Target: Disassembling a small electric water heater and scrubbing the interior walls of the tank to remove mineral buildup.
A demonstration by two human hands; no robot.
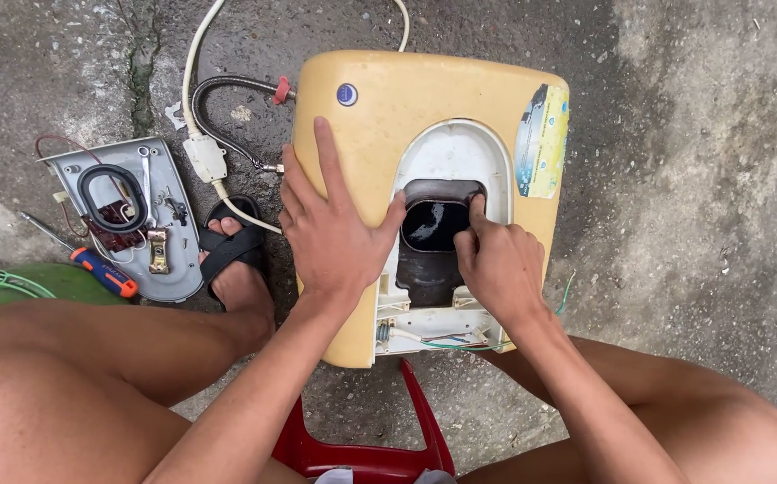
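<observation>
Seen from the head camera, a person's left hand (330, 235) lies flat, fingers spread, on the yellow casing of a water heater (379, 116) lying on wet concrete ground (693, 224). The right hand (496, 260) curls at the dark opening (433, 224) in the unit's white recess, fingertips on its rim, gripping nothing loose. To the left lie one grey cover panel (169, 260), one orange-handled screwdriver (102, 272) and one sandalled foot (238, 269). One red stool (362, 453) shows below.

Bare arms without sleeves, bare legs, left hand (330, 235), right hand (496, 264), black slide sandal (232, 246) on one foot
</observation>
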